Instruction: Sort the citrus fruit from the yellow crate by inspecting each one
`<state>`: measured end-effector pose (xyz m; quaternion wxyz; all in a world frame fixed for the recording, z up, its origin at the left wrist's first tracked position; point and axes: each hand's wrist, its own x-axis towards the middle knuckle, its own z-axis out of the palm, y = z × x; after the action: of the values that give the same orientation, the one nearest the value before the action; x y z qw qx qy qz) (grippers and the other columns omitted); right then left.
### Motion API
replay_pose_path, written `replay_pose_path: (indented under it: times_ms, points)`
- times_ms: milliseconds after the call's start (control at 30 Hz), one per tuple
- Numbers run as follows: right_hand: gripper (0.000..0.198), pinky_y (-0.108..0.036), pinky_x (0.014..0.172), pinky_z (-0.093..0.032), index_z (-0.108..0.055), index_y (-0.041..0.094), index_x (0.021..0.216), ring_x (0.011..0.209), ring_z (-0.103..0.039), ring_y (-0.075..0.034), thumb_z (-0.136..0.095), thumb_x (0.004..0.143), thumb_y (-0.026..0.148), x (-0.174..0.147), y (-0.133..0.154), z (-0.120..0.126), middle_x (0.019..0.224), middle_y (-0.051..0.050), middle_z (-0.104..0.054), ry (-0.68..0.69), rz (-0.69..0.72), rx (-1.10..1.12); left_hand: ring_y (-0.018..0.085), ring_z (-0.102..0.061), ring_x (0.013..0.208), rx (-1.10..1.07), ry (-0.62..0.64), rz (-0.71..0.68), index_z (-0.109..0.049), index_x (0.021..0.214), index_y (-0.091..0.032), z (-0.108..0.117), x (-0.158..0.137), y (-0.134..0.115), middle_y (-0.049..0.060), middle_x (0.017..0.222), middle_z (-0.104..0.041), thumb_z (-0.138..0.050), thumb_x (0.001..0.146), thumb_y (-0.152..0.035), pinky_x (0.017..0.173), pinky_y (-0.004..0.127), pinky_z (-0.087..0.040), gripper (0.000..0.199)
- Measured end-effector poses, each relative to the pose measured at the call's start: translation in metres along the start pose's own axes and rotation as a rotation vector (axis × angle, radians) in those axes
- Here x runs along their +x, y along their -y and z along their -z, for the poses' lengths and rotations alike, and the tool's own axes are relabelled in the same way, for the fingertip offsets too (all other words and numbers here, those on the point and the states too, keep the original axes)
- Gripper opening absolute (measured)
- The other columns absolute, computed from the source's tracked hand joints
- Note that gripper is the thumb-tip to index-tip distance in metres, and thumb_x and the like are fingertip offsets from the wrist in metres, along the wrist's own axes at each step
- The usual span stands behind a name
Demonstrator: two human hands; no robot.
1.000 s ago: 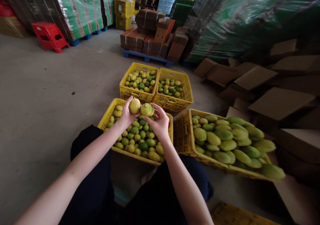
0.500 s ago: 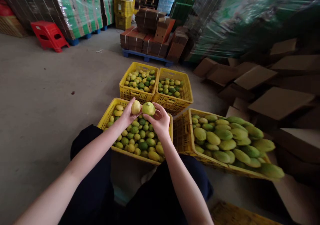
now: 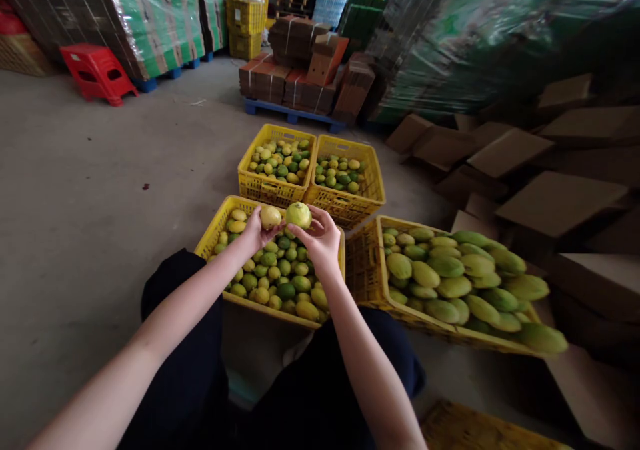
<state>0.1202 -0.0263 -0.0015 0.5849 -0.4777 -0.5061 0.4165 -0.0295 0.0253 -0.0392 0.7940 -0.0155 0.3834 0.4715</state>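
Observation:
My left hand (image 3: 257,230) is closed round a pale yellow lemon (image 3: 271,218). Beside it my right hand (image 3: 323,240) grips a rounder, greenish-yellow lemon (image 3: 299,216) between thumb and fingers. The two fruits are held side by side, a small gap between them, above the near yellow crate (image 3: 210,238). That crate holds many green and yellow lemons (image 3: 287,291), partly hidden under my hands and forearms.
Two more yellow crates of lemons, one left (image 3: 270,187) and one right (image 3: 345,203), stand just beyond. At right, another crate (image 3: 373,283) is heaped with larger green fruit. Cardboard boxes (image 3: 560,203) lie farther right; a red stool (image 3: 97,73) and a loaded blue pallet (image 3: 290,113) stand behind.
The lemon in my left hand has turned and tipped, and that hand has dropped slightly. The lemon in my right hand has rotated a little. The crates have not moved.

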Motion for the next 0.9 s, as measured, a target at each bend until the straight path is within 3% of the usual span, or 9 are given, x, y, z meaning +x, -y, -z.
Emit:
replay_pose_path:
  times_ms: [200, 400, 567, 733, 900]
  points:
    - [0.050, -0.035, 0.079, -0.056, -0.068, 0.021, 0.099, 0.085, -0.069, -0.020, -0.088, 0.053, 0.030, 0.003, 0.004, 0.004, 0.093, -0.002, -0.072, -0.069, -0.138, 0.140, 0.014, -0.062, 0.053, -0.006, 0.042, -0.060, -0.058, 0.115, -0.011, -0.018, -0.020, -0.004, 0.006, 0.074, -0.068, -0.052, 0.094, -0.043, 0.049, 0.022, -0.054, 0.039]
    - [0.049, -0.033, 0.075, -0.056, -0.066, 0.020, 0.092, 0.075, -0.067, -0.016, -0.089, 0.049, 0.029, 0.008, 0.002, 0.006, 0.083, 0.001, -0.069, -0.144, -0.262, 0.295, 0.019, -0.068, 0.081, 0.081, 0.095, -0.170, -0.060, 0.104, -0.011, -0.024, -0.023, 0.005, 0.009, 0.086, -0.068, -0.053, 0.095, -0.027, 0.080, 0.031, -0.059, 0.020]
    - [0.050, -0.031, 0.075, -0.054, -0.067, 0.019, 0.093, 0.074, -0.066, -0.015, -0.089, 0.049, 0.030, 0.009, 0.000, 0.007, 0.085, 0.001, -0.069, -0.156, -0.263, 0.283, 0.015, -0.065, 0.089, 0.213, 0.090, -0.349, -0.062, 0.092, -0.017, -0.020, -0.025, 0.009, 0.003, 0.091, -0.067, -0.062, 0.088, -0.016, 0.094, 0.036, -0.055, 0.004]
    - [0.051, -0.036, 0.079, -0.055, -0.065, 0.020, 0.093, 0.081, -0.067, -0.018, -0.088, 0.049, 0.031, 0.008, 0.000, 0.008, 0.092, -0.002, -0.070, -0.156, -0.185, 0.167, 0.021, -0.064, 0.104, 0.403, 0.132, -0.527, -0.063, 0.106, -0.021, -0.015, -0.025, 0.013, 0.005, 0.115, -0.065, -0.075, 0.077, -0.020, 0.096, 0.044, -0.054, 0.032]
    - [0.052, -0.037, 0.079, -0.056, -0.061, 0.021, 0.097, 0.089, -0.066, -0.021, -0.085, 0.054, 0.036, 0.006, 0.007, 0.009, 0.100, -0.004, -0.070, -0.190, -0.018, -0.031, 0.027, -0.053, 0.127, 0.595, 0.119, -0.952, -0.059, 0.115, -0.021, -0.014, -0.024, 0.018, 0.010, 0.132, -0.059, -0.087, 0.063, -0.026, 0.109, 0.038, -0.042, 0.059]
